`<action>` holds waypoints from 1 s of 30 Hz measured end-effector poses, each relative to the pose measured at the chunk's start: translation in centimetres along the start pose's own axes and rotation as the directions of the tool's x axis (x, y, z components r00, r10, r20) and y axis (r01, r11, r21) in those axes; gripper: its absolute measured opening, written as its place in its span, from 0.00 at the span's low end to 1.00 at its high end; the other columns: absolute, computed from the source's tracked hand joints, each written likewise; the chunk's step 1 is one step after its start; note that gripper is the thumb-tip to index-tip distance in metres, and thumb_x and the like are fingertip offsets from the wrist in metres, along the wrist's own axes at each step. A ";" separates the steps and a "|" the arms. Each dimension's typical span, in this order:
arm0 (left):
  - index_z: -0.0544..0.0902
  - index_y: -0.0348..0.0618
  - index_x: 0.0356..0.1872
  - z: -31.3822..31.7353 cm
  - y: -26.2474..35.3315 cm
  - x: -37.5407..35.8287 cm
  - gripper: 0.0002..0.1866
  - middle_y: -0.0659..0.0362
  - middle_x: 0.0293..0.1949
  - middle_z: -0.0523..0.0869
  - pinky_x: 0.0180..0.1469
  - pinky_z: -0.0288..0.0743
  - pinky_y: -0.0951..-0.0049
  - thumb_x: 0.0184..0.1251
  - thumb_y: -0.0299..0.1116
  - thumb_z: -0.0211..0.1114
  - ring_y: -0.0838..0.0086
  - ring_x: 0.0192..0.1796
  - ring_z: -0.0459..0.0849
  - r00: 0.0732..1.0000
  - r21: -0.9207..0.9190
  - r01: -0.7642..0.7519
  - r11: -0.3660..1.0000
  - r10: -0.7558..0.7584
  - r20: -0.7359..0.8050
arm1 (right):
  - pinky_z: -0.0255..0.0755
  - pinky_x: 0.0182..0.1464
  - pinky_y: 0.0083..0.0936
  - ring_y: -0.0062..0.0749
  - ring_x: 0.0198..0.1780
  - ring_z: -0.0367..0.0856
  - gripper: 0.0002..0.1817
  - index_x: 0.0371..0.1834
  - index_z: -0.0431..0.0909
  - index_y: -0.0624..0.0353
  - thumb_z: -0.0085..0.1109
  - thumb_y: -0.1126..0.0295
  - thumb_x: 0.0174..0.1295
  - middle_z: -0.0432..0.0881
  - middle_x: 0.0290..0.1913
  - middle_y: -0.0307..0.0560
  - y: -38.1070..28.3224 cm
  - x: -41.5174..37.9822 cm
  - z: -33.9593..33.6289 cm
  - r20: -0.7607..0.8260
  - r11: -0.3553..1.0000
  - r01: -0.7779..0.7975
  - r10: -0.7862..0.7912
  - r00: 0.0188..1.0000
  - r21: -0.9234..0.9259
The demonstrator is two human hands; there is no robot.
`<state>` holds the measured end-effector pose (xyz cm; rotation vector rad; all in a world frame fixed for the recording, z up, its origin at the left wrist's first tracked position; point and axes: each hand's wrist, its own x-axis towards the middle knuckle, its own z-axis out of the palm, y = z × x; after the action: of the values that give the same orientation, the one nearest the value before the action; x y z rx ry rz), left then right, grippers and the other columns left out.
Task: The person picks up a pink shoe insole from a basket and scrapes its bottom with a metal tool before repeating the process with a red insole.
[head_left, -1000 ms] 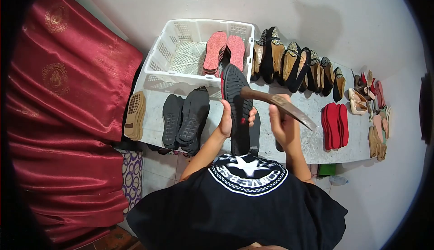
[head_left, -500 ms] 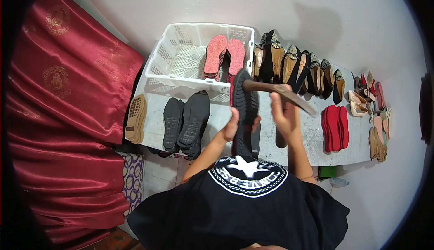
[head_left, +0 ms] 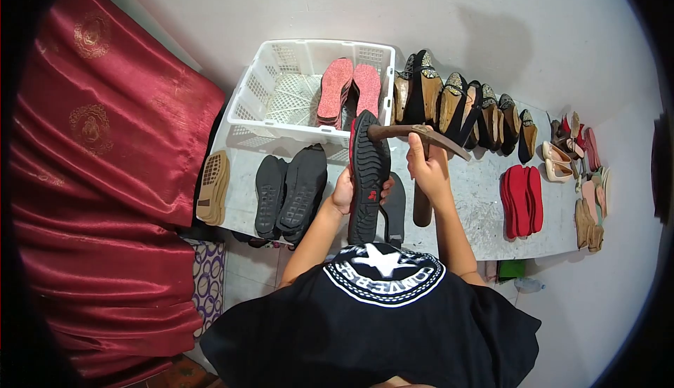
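Note:
My left hand [head_left: 342, 191] grips a black ridged shoe sole [head_left: 368, 177], thumb on the near side and fingertips showing at its right edge. The sole has a red rim and a small red mark, and its tread faces me. My right hand [head_left: 430, 174] is wrapped around the handle of a hammer [head_left: 400, 131]. The hammer's narrow face lies right at the toe end of the tread, and the wooden handle points down toward the table. Beneath the sole's right side, a dark grey sole [head_left: 395, 209] rests on the table, partly covered.
A white plastic basket [head_left: 274, 125] with pink-topped soles [head_left: 335, 90] stands against the wall. Black soles [head_left: 303, 188] and tan soles [head_left: 213, 188] sit on the left of the table [head_left: 477, 216]. To the right are black decorated shoes [head_left: 453, 100] and red soles [head_left: 521, 202].
The sole has turned so more of its tread and its red mark face me, shifting slightly left. The hammer and my right hand have moved left with it.

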<state>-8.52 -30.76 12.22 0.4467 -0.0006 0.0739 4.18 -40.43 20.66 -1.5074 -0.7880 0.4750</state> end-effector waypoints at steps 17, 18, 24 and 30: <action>0.70 0.41 0.31 -3.4 -2.3 1.7 0.09 0.61 0.24 0.67 0.25 0.67 0.76 0.64 0.36 0.53 0.75 0.26 0.67 0.897 -0.319 0.158 0.935 -0.001 0.441 | 0.53 0.10 0.15 0.17 0.09 0.57 0.19 0.30 0.65 0.59 0.39 0.52 0.66 0.60 0.12 0.36 0.8 -0.5 -0.9 0.129 0.919 -0.114 0.070 0.989 0.377; 0.70 0.41 0.29 -3.4 -2.2 1.8 0.09 0.61 0.24 0.67 0.25 0.66 0.77 0.63 0.34 0.54 0.75 0.26 0.67 0.882 -0.276 0.139 0.951 0.008 0.471 | 0.53 0.11 0.16 0.17 0.09 0.57 0.20 0.30 0.65 0.59 0.39 0.52 0.66 0.60 0.12 0.36 0.7 -0.6 -1.1 0.172 0.885 -0.171 0.105 0.980 0.434; 0.68 0.45 0.27 -0.8 -2.1 0.7 0.17 0.63 0.25 0.65 0.40 0.74 0.71 0.58 0.47 0.60 0.78 0.26 0.66 0.923 -0.213 -0.009 0.977 0.091 0.374 | 0.53 0.11 0.16 0.17 0.08 0.55 0.23 0.32 0.65 0.58 0.35 0.47 0.65 0.59 0.12 0.35 0.6 -0.9 -2.0 0.321 0.759 -0.339 0.179 0.930 0.557; 0.66 0.51 0.55 -0.4 -2.6 -0.7 0.22 0.39 0.55 0.66 0.42 0.77 0.48 0.64 0.49 0.50 0.49 0.40 0.81 0.954 -0.288 0.089 0.954 0.001 0.299 | 0.49 0.08 0.14 0.15 0.06 0.52 0.24 0.33 0.65 0.54 0.32 0.44 0.65 0.57 0.10 0.34 2.9 -0.3 -2.6 0.405 0.657 -0.426 0.196 0.893 0.622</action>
<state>-9.05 -32.96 10.78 0.1508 -0.2941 -0.0386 6.37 -42.30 18.04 -0.8391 -0.4709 1.1613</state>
